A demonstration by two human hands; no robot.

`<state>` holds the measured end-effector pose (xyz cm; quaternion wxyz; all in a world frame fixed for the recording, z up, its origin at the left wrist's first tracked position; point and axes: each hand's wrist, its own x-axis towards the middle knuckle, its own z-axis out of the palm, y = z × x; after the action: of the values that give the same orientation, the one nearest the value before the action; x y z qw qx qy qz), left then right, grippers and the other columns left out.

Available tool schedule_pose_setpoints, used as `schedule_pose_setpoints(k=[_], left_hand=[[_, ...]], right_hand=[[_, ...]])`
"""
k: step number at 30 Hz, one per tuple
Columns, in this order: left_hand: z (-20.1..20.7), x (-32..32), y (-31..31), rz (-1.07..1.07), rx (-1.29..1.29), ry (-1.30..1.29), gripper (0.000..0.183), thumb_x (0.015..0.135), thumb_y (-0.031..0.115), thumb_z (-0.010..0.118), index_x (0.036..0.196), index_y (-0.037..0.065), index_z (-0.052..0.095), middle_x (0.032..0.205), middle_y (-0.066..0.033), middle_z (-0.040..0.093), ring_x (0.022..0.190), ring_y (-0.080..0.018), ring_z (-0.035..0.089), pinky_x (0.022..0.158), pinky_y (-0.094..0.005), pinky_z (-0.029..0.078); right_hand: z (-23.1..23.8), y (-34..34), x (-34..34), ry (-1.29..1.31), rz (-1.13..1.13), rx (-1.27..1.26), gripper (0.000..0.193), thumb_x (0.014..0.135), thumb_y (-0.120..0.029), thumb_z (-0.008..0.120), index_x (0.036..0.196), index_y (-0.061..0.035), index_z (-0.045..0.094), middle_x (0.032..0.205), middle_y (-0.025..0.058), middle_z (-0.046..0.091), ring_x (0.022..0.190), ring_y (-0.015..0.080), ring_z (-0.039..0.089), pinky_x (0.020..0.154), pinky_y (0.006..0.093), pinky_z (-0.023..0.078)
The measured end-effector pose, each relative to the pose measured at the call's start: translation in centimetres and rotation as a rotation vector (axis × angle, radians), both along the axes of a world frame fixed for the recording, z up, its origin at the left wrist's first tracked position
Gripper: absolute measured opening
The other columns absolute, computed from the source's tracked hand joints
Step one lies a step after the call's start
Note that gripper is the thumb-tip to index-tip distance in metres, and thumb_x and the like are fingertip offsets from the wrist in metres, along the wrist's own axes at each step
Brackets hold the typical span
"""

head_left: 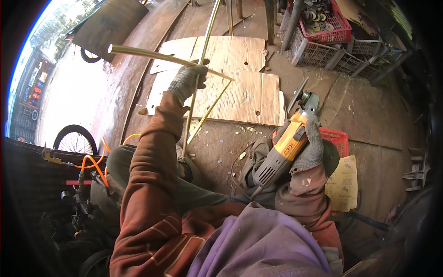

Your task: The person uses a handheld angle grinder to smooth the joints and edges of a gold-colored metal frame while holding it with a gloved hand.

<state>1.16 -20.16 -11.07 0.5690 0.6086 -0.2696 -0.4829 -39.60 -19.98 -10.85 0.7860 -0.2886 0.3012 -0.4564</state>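
Evidently, brass-coloured tubing (143, 52) is held by the gloved fingers of the left hand (188, 82), which are curled around it near the crossing of two lengths, while an orange-bodied angle grinder (290, 141) is clasped by the right hand (311, 143), also gloved, its fingers wrapped about the casing just behind the head and their tips partly hidden. On the tool a thin disc (297, 93) is carried, pointed forward and well apart from the tubing; whether it is spinning cannot be told. Below, the tubing is brought down near the left foot (187, 171), though contact there cannot be confirmed. Since the lengths are steadied by one hand, a sudden twist could be caused if the disc were to snag, and the tool could be kicked toward a hand or the right leg (331, 159). The sheets of cardboard (258, 97) laid on the floor (350, 115) could be shifted underfoot, or singed by sparks. Beside that leg, a red basket (340, 138) and a yellow paper sheet (344, 189) are seen; beyond, round discs (318, 25) are heaped above grey crates (318, 54), and at left an orange hose (92, 165) is looped near a spoked wheel (75, 142).
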Motion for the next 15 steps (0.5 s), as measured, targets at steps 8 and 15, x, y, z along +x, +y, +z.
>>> schedule_pose_setpoints(k=[8, 15], left_hand=[[6.2, 1.4, -0.7, -0.425, -0.429, 0.689, 0.063, 0.096, 0.059, 0.055, 0.113, -0.001, 0.067, 0.104, -0.021, 0.068, 0.096, -0.0359, 0.066, 0.097, -0.0574, 0.049], [8.8, 0.5, -4.7, 0.168, 0.017, 0.121, 0.052, 0.093, 0.05, 0.071, 0.065, 0.01, 0.054, 0.065, -0.0157, 0.058, 0.067, -0.0345, 0.065, 0.076, -0.0539, 0.059]], right_hand=[[-0.6, -0.1, 0.1, 0.039, -0.109, 0.034, 0.052, 0.094, -0.041, 0.067, 0.126, -0.0022, 0.056, 0.096, 0.0194, 0.068, 0.082, 0.0371, 0.07, 0.074, 0.0532, 0.061], [0.7, 0.7, 0.2, 0.008, -0.086, 0.046, 0.049, 0.096, -0.042, 0.066, 0.124, -0.0028, 0.058, 0.095, 0.0178, 0.068, 0.079, 0.0356, 0.07, 0.072, 0.0513, 0.061]])
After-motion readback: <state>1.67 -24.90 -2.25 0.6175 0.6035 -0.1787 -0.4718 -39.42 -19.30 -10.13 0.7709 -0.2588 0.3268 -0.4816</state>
